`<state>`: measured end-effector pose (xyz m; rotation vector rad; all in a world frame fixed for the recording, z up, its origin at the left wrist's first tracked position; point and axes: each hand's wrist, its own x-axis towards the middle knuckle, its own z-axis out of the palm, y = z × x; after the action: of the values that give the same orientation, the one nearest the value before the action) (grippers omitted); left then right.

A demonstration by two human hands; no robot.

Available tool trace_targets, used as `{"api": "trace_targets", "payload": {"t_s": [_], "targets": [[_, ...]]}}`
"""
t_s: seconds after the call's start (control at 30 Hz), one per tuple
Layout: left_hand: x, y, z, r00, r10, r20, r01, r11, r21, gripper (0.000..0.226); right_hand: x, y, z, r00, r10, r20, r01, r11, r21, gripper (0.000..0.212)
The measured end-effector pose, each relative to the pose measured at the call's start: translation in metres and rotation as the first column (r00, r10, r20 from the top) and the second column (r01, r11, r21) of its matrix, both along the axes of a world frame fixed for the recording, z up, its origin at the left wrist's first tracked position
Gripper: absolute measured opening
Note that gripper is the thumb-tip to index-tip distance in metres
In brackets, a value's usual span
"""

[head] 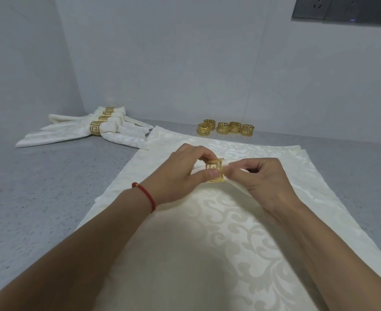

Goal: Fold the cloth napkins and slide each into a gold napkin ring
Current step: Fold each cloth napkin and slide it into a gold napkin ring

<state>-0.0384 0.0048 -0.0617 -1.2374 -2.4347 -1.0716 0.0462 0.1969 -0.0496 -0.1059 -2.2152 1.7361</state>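
A gold napkin ring (215, 170) with a cut-out key pattern is held above the middle of the counter. My left hand (180, 173) pinches it between thumb and fingers. My right hand (261, 180) pinches the gathered cream napkin (236, 185) right at the ring's edge. This napkin passes into the ring, and how far it goes through is hidden by my fingers. Under both hands lies a stack of flat cream damask napkins (207, 243).
Several napkins with gold rings on them (95, 129) lie in a pile at the back left corner. Several loose gold rings (226, 127) stand in a row by the back wall. The grey speckled counter (39, 187) extends to the left. A dark outlet panel (342, 10) is on the wall.
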Motion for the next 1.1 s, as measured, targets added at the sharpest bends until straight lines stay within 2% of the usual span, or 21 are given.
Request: {"api": "trace_targets", "payload": {"t_s": [0.1,0.23,0.3,0.37,0.43,0.53,0.6,0.67,0.77,0.87,0.97,1.03,1.1], "targets": [[-0.002,-0.006,0.0,0.998,0.022,0.062,-0.024,0.999,0.03,0.027,0.001,0.006,0.003,0.999,-0.037,0.001,0.037,0.995,-0.088,0.007],[-0.003,-0.009,0.004,0.991,0.091,0.1,-0.1,0.991,0.085,0.034,0.004,0.009,0.007,0.999,-0.028,0.04,0.03,0.998,-0.058,0.014],[-0.001,-0.009,0.007,0.986,0.09,0.143,-0.111,0.983,0.146,0.04,0.005,0.014,0.009,0.999,-0.026,0.033,0.024,0.999,0.035,0.013],[0.003,-0.008,0.009,0.99,0.073,0.124,-0.093,0.982,0.165,0.042,0.005,0.016,0.009,0.999,-0.016,0.042,0.007,0.978,0.211,0.012],[0.005,-0.007,0.01,0.992,0.054,0.115,-0.073,0.982,0.176,0.043,0.004,0.013,0.008,0.999,-0.006,0.046,-0.012,0.927,0.376,0.014],[0.008,-0.009,0.02,0.992,0.012,0.129,-0.036,0.982,0.186,0.045,0.001,0.006,0.009,0.999,0.036,-0.005,-0.028,0.859,0.511,0.022],[0.009,-0.015,0.033,0.977,0.022,0.211,-0.063,0.98,0.191,0.046,-0.001,0.008,0.016,0.999,0.049,0.002,-0.043,0.861,0.507,0.023],[0.014,-0.028,0.051,0.931,0.035,0.364,-0.102,0.981,0.167,0.045,0.003,0.007,0.029,0.992,0.118,0.051,-0.128,0.886,0.445,0.022],[0.029,-0.052,0.077,0.845,0.018,0.534,-0.048,0.998,0.043,0.037,0.017,-0.005,0.047,0.966,0.24,0.098,-0.259,0.884,0.389,0.025],[0.047,-0.07,0.088,0.79,0.005,0.613,-0.009,1.0,0.003,0.026,0.031,-0.021,0.053,0.939,0.283,0.194,-0.342,0.8,0.492,0.034],[0.06,-0.084,0.081,0.742,0.039,0.669,0.014,0.997,-0.074,0.027,0.043,-0.03,0.051,0.911,0.233,0.342,-0.403,0.681,0.611,0.035],[0.068,-0.091,0.07,0.732,0.117,0.671,0.051,0.973,-0.225,0.032,0.053,-0.041,0.042,0.892,0.182,0.413,-0.442,0.543,0.714,0.04],[0.074,-0.093,0.058,0.784,0.209,0.585,0.041,0.922,-0.385,0.035,0.061,-0.052,0.027,0.877,0.133,0.463,-0.468,0.461,0.754,0.048]]}}
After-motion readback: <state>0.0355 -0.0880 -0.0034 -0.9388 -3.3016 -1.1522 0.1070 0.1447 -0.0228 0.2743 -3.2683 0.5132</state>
